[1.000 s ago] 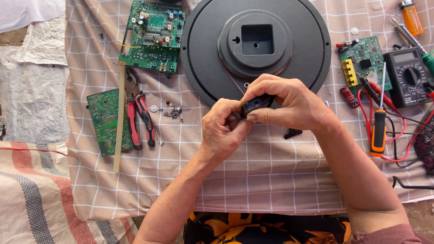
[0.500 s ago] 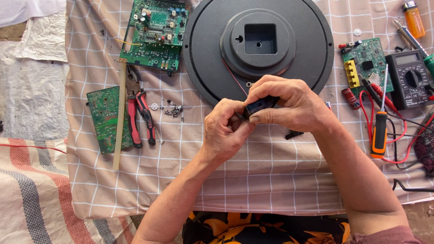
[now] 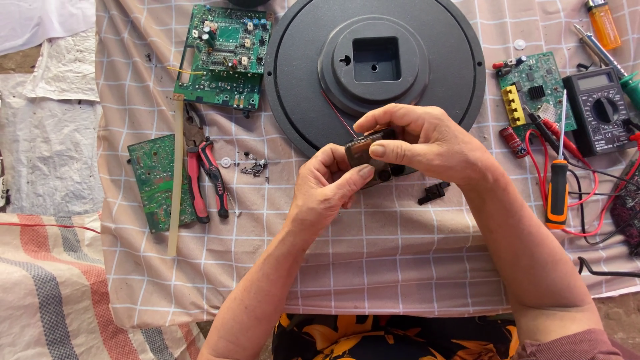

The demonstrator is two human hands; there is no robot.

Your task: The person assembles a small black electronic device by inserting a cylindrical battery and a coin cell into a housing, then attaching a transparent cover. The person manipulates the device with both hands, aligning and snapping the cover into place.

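Two hands: both pinch one small dark module [image 3: 365,155], just below the round black disc [image 3: 375,70].
Left hand [image 3: 327,189]: thumb and fingers closed on the module's lower side.
Right hand [image 3: 427,141]: fingers curled over its top, thumb pressing its front.
Red wire [image 3: 337,112]: runs from module to disc.
Pliers [image 3: 207,179]: well left of the disc.
Multimeter [image 3: 598,110]: right of the disc.

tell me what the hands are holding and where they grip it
Both hands hold one small dark boxy part. The right hand pinches its upper edge and side; the left hand grips it from below, thumb on its face.
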